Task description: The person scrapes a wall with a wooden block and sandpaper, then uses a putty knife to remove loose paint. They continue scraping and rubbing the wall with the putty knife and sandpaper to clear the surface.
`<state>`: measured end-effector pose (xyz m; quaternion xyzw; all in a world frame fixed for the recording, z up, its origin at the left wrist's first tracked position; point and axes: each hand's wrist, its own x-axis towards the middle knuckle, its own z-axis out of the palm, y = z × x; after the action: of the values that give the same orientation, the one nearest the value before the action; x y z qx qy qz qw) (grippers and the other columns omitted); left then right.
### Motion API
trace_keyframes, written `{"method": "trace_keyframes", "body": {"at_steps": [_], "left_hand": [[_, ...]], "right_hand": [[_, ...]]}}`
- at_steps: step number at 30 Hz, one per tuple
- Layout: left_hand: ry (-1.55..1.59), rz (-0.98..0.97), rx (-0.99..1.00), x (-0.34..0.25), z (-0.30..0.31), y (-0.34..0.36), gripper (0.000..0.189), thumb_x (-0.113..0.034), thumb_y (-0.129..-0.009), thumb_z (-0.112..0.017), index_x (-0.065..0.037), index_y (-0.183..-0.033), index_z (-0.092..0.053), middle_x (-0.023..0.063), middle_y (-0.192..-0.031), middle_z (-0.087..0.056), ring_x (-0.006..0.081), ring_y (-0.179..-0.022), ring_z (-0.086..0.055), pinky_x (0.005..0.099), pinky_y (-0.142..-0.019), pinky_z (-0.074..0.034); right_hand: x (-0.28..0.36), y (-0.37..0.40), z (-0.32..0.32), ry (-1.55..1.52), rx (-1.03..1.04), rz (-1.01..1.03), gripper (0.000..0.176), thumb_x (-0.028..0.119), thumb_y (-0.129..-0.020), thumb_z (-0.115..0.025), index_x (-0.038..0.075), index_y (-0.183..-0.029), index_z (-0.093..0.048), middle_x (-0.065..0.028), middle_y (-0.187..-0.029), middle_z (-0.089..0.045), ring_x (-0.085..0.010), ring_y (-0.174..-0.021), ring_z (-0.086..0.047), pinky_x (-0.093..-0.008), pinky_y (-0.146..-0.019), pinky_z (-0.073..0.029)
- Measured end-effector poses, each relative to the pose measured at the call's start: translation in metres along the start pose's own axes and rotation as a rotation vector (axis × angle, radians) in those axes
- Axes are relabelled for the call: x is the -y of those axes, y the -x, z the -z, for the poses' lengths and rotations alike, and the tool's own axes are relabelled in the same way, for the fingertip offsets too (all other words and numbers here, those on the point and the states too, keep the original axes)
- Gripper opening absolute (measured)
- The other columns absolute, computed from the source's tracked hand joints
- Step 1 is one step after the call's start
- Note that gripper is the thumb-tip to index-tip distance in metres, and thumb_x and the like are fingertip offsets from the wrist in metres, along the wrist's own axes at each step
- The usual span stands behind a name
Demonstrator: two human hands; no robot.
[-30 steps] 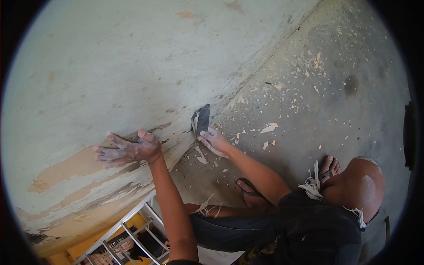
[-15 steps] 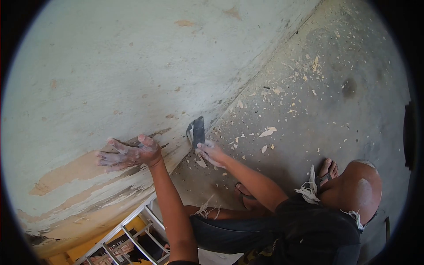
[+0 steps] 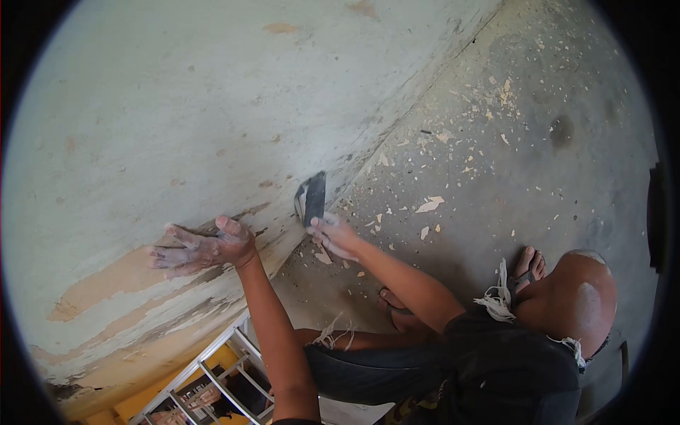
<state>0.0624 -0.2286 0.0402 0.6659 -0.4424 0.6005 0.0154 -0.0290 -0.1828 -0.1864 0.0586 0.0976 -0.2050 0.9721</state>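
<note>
My left hand (image 3: 202, 246), dusted white, lies against the wall (image 3: 184, 92) with its fingers spread, over a patch of bare tan surface where the paint is gone. My right hand (image 3: 334, 235), also dusty, is closed on the near end of a dark, flat rectangular tool (image 3: 315, 200) that looks like a sanding block. A paler strip bows out along the tool's left side. The tool is at the low part of the wall, close to where it meets the floor. Peeling paint (image 3: 177, 312) and dark streaks run below my left hand.
Paint flakes (image 3: 430, 205) litter the concrete floor (image 3: 489, 212) along the wall's foot. A metal ladder (image 3: 212, 375) stands at the lower left before a yellow area. My bent knee (image 3: 577, 304) with frayed cloth and my sandalled foot (image 3: 525, 273) are at the right.
My right hand has slid the dark tool a little way up the view along the wall's foot. My left hand stays spread on the wall, with only a slight shift in view.
</note>
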Motion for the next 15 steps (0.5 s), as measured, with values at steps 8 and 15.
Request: {"method": "trace_keyframes", "body": {"at_steps": [8,15], "left_hand": [[0.001,-0.007,-0.019,-0.002,-0.004,-0.002,0.073,-0.058,-0.094,-0.032,-0.016,-0.154,-0.027,0.0256,-0.158,-0.014,0.0498,-0.145,-0.007,0.0677,-0.110,0.000],[-0.002,-0.008,-0.013,0.000,-0.005,-0.003,0.073,-0.060,-0.094,-0.030,-0.019,-0.154,-0.026,0.0230,-0.160,-0.010,0.0488,-0.146,-0.006,0.0682,-0.110,0.002]], "right_hand": [[-0.013,0.012,0.010,0.005,-0.015,-0.053,0.023,0.027,-0.095,-0.064,0.012,-0.112,-0.059,0.0070,-0.084,-0.055,-0.0042,-0.068,-0.045,-0.0202,-0.062,-0.038],[-0.004,-0.004,0.013,-0.090,0.086,-0.023,0.017,0.019,-0.099,-0.058,0.009,-0.112,-0.057,0.0022,-0.094,-0.060,-0.0096,-0.082,-0.056,-0.0269,-0.077,-0.049]]}}
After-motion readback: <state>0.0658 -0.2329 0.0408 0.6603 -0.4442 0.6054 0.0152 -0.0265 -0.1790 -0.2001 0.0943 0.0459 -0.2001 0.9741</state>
